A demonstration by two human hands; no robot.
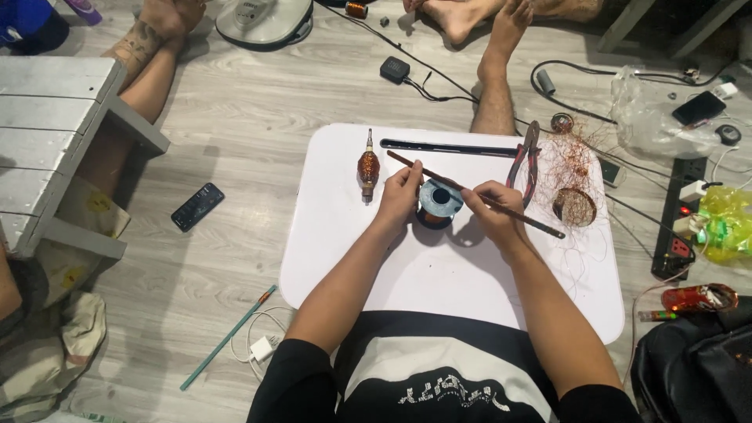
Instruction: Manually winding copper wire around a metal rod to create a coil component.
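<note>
- Head view: one thin brown rod [475, 196], pinched in both my hands, left hand [401, 190] and right hand [493, 210] curled closed round it.
- One grey wire spool [439, 200] sits between my hands, under the rod.
- Beyond my right hand: one pair of red-handled pliers [526, 161], one tangle of copper wire [570, 168].
- Beyond my left: one copper-wound armature [368, 166].
- Rod's long axis slants from far-left to near-right.
</note>
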